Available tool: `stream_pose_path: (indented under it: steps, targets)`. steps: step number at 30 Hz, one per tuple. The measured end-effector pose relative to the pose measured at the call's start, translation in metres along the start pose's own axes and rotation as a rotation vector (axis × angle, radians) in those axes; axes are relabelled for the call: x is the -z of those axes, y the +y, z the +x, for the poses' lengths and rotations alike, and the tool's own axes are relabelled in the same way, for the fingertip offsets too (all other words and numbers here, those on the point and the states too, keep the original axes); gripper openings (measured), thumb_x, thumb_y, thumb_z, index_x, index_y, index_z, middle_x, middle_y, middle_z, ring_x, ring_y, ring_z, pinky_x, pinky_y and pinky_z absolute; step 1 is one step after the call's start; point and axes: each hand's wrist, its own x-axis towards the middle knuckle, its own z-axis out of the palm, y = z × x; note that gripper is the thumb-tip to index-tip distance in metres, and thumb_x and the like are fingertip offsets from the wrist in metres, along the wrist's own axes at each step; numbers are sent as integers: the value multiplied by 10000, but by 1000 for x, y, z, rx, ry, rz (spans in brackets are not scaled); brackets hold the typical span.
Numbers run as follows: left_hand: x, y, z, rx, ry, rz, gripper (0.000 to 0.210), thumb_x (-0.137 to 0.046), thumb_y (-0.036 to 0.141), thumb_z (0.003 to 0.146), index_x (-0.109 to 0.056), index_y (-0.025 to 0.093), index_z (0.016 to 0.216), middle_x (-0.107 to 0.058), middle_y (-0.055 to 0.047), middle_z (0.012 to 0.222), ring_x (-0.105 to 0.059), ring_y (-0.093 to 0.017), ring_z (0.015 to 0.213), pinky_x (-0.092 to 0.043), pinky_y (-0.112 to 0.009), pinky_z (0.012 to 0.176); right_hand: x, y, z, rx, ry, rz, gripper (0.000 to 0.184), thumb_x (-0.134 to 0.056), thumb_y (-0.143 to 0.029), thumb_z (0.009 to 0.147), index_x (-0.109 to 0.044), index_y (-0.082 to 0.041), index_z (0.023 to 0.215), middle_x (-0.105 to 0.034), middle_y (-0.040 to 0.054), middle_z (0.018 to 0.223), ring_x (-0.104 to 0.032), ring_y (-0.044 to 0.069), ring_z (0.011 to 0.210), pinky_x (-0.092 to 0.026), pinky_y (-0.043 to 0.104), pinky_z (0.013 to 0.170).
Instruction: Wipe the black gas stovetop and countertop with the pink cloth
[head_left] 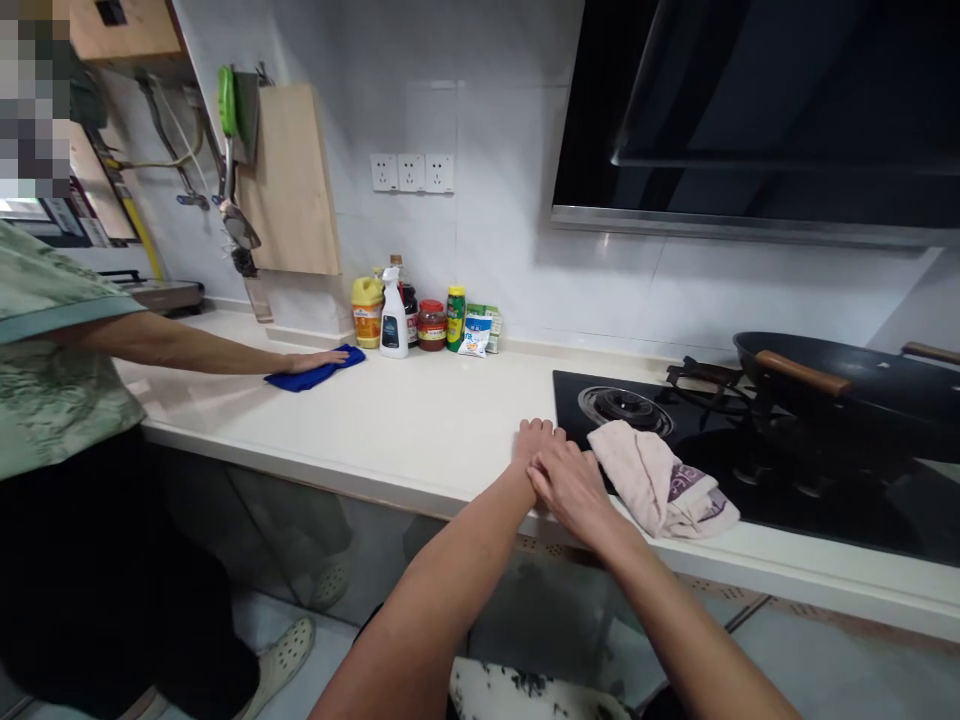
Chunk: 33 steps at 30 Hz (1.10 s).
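Observation:
My left hand (531, 438) rests at the counter beside the left edge of the black hob (810, 515). It is partly covered, and its visible fingers look loosely laid down with nothing in them. Across it lies my right hand (574, 485), its fingers slightly bent over the left hand and holding no object. Just right of my right hand, a folded pale pink cloth (637, 470) with a purple printed patch lies over the hob's front edge, apart from any grip.
Another person's hand (319, 361) presses a blue cloth (304, 380) on the white countertop (450, 420). Behind stand a white spray bottle (394, 325), a red-lidded jar (432, 326) and other containers. A wok (877, 370) sits on the hob under the dark range hood (765, 120).

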Motion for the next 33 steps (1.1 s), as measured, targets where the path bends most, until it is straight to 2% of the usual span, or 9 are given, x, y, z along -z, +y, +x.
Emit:
stream_pose_path:
  steps: [4, 6, 10, 13, 16, 19, 22, 26, 33]
  targets:
    - [9, 1, 1, -45, 30, 37, 311, -417, 209, 987, -634, 171, 1206, -650, -167, 1198, -540, -310, 1152, -359, -504, 1030, 27, 67, -5, -137, 2, -221, 169, -626, -379, 921, -686, -224, 951, -613, 122, 1102, -500, 293, 1024, -377, 479, 910]
    - [14, 0, -2, -69, 58, 27, 323, -380, 164, 990, -631, 163, 1194, -647, -167, 1179, -541, -299, 1144, -353, -492, 1033, 38, 102, -21, -273, -5, -319, 310, -658, -463, 881, -703, -240, 1092, -593, 143, 1231, -493, 337, 1101, -371, 530, 944]
    - [22, 8, -6, -85, 101, -37, 347, -378, 107, 968, -639, 172, 1187, -618, -167, 1230, -533, -302, 1175, -363, -498, 1049, 35, 151, -62, -427, -134, -227, 477, -520, -527, 933, -635, -249, 1302, -573, 148, 1360, -511, 348, 1209, -397, 551, 997]
    - [28, 34, -2, -109, 119, -123, 366, -403, 205, 990, -594, 194, 1302, -569, -153, 1335, -524, -290, 1210, -423, -458, 1032, 24, 166, -76, -398, -44, -28, 477, -376, -496, 996, -595, -244, 1337, -571, 120, 1409, -491, 311, 1313, -372, 542, 1086]
    - [31, 73, 5, -209, 114, -201, 486, -485, 427, 979, -495, 276, 1441, -479, -85, 1498, -453, -261, 1339, -413, -401, 1096, 29, 176, -77, -525, 62, 270, 490, -337, -519, 1005, -558, -240, 1342, -624, 109, 1354, -584, 267, 1237, -433, 487, 1064]
    - [26, 104, 17, -298, -29, -236, 717, -547, 643, 885, -436, 307, 1509, -367, -90, 1617, -277, -349, 1492, -292, -528, 1191, 48, 194, -88, -656, 196, 416, 488, -365, -544, 991, -567, -231, 1306, -647, 114, 1303, -654, 241, 1125, -497, 419, 990]
    - [14, 119, 35, -314, -220, -223, 834, -532, 767, 814, -438, 333, 1519, -340, -109, 1645, -119, -455, 1537, -99, -720, 1184, 66, 214, -112, -597, 194, 213, 426, -406, -547, 971, -679, -249, 1108, -672, 89, 1214, -624, 249, 1146, -460, 417, 1030]
    - [0, 129, 58, -254, -215, -250, 789, -422, 791, 845, -449, 358, 1505, -344, -83, 1651, -87, -461, 1539, 4, -807, 1131, 69, 225, -132, -596, 56, -70, 464, -356, -546, 969, -720, -262, 1014, -695, 86, 1123, -608, 287, 1085, -453, 472, 978]
    - [4, 127, 62, -220, -191, -287, 813, -493, 764, 807, -427, 330, 1491, -502, -92, 1536, -309, -409, 1442, -221, -731, 1131, 63, 224, -132, -625, 17, -151, 517, -338, -574, 963, -726, -258, 1093, -686, 99, 1200, -594, 301, 1101, -448, 470, 935]
